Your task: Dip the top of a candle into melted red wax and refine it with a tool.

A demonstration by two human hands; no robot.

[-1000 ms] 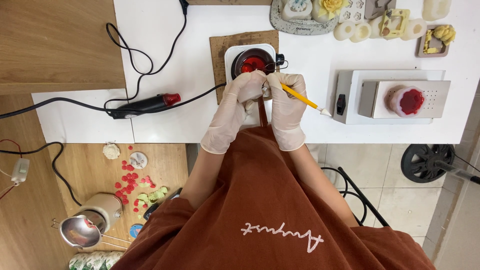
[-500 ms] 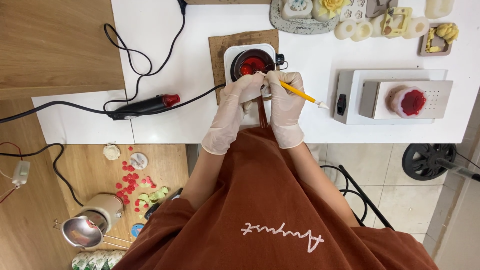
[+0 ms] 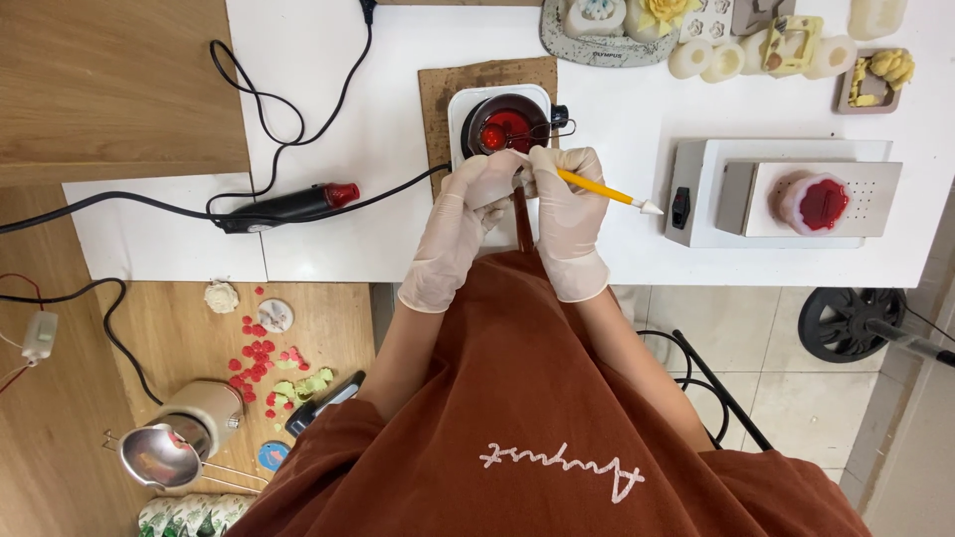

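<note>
Both hands wear pale latex gloves and meet just in front of a small dark pot of red melted wax on a white hot plate. My left hand cups a small pale piece between its fingertips. My right hand grips a yellow stick tool with a white tip, its working end at the pale piece and its white tip pointing right. The piece itself is mostly hidden by the fingers.
A black heat gun with a red nozzle lies left on the white table, cables trailing. A white scale-like device holds a mould of red wax. Moulds and wax flowers sit at the back. Red and green petals, a metal ladle lie below left.
The hands have stayed at the pot; the yellow tool has shifted only slightly in the right hand.
</note>
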